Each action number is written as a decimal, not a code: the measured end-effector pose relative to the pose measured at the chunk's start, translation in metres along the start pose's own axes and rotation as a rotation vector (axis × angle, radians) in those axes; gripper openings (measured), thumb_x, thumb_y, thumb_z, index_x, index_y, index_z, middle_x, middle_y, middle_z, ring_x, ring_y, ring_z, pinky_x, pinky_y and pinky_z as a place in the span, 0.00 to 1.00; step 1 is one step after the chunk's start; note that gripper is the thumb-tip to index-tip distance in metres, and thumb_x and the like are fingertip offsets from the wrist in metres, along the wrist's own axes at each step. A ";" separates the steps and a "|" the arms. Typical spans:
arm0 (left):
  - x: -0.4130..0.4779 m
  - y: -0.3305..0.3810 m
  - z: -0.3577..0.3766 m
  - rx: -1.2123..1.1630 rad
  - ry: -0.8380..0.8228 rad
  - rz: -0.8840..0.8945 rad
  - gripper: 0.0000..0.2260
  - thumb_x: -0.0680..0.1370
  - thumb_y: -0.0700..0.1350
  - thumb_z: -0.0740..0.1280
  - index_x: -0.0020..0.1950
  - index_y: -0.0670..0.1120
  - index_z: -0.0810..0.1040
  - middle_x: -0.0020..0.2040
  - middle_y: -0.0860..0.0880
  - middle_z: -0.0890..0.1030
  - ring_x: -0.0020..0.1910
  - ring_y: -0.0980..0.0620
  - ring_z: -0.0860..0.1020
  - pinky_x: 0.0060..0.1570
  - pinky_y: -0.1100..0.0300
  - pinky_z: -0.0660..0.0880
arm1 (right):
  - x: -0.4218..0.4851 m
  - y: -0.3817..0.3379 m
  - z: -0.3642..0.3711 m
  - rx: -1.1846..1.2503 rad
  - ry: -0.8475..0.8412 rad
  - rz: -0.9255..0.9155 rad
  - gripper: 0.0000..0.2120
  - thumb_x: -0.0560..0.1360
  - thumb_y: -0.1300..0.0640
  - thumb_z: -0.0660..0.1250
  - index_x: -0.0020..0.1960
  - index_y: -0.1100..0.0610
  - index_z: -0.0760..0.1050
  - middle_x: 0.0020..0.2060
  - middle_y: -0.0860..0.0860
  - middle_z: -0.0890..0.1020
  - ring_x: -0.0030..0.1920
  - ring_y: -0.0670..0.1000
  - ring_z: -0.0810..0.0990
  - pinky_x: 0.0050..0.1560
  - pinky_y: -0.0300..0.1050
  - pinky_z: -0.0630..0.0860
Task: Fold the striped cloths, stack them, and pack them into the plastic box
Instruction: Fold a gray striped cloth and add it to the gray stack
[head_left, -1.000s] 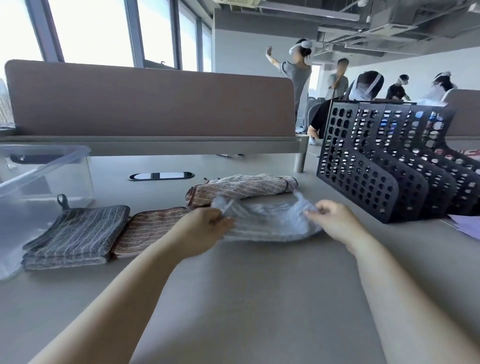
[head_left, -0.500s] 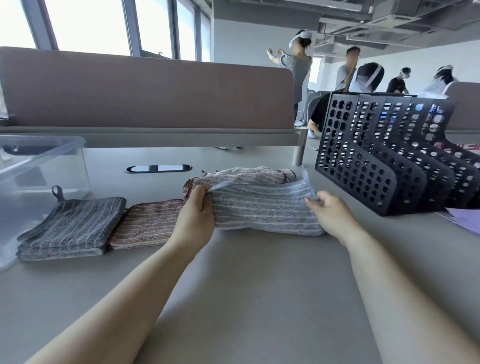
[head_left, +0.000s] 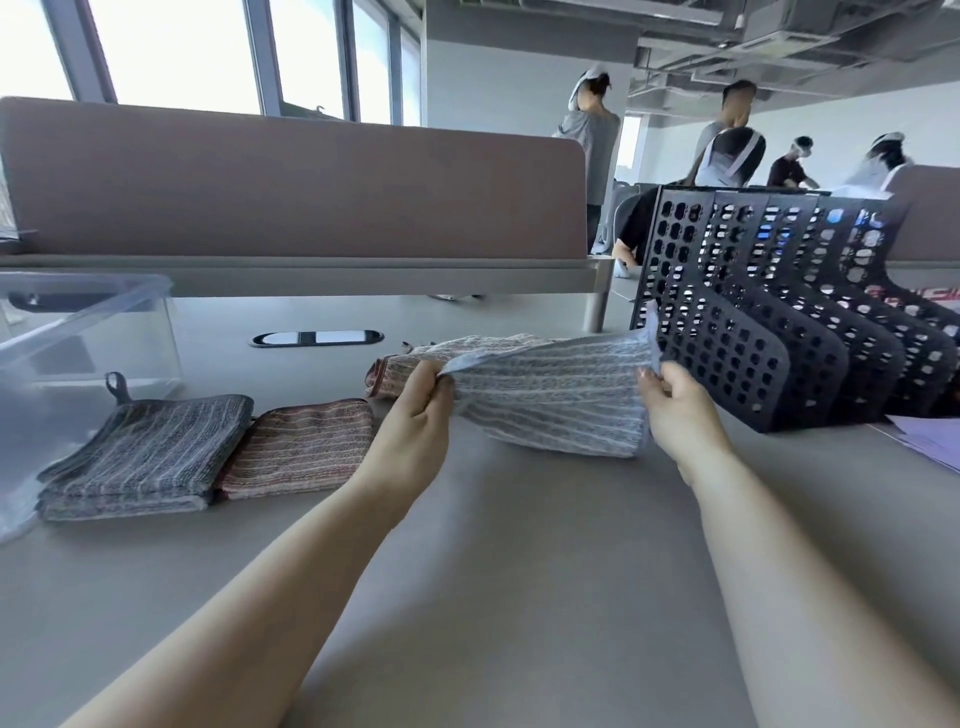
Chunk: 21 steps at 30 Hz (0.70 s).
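fingers of your left hand (head_left: 415, 415) and right hand (head_left: 675, 410) pinch the blue striped cloth (head_left: 550, 400), now stretched wider and flatter than a second ago.

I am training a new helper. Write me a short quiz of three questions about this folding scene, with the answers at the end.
1. True or false: the dark cloth lies inside the box.
2. The left hand and the right hand grip the same thing. Which one? A) pale cloth B) dark cloth C) box
3. How many folded cloths lie left of the left hand?

Key: 1 false, it lies outside the box; 2 A; 3 two, the dark cloth and the red cloth.
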<state>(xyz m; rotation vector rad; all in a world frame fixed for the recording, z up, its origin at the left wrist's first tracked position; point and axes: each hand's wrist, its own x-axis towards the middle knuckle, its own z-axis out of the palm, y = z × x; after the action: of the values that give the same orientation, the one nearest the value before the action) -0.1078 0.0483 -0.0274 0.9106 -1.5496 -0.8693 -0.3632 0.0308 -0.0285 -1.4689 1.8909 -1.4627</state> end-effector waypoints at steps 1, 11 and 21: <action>-0.002 0.004 0.000 -0.005 -0.035 0.038 0.08 0.83 0.42 0.53 0.51 0.45 0.72 0.40 0.57 0.72 0.40 0.61 0.69 0.49 0.66 0.68 | 0.001 -0.001 -0.001 0.060 0.005 0.006 0.15 0.82 0.49 0.54 0.57 0.59 0.70 0.56 0.57 0.78 0.36 0.56 0.80 0.38 0.48 0.76; -0.003 -0.004 -0.016 0.227 -0.272 -0.182 0.08 0.80 0.42 0.59 0.46 0.44 0.77 0.46 0.45 0.81 0.48 0.43 0.78 0.57 0.51 0.74 | 0.004 0.017 -0.018 0.149 -0.224 0.228 0.07 0.73 0.55 0.69 0.40 0.58 0.78 0.41 0.53 0.82 0.43 0.51 0.79 0.49 0.46 0.77; -0.002 -0.011 -0.011 0.376 -0.111 -0.313 0.10 0.75 0.42 0.54 0.50 0.43 0.72 0.45 0.43 0.80 0.44 0.43 0.80 0.46 0.47 0.79 | 0.004 0.021 -0.017 -0.179 -0.112 -0.060 0.07 0.78 0.54 0.64 0.46 0.55 0.78 0.43 0.50 0.82 0.45 0.51 0.78 0.46 0.45 0.71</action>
<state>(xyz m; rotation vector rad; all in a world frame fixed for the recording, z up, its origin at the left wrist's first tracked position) -0.0954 0.0444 -0.0367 1.4253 -1.7272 -0.8718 -0.3887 0.0348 -0.0381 -1.6644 1.9677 -1.2344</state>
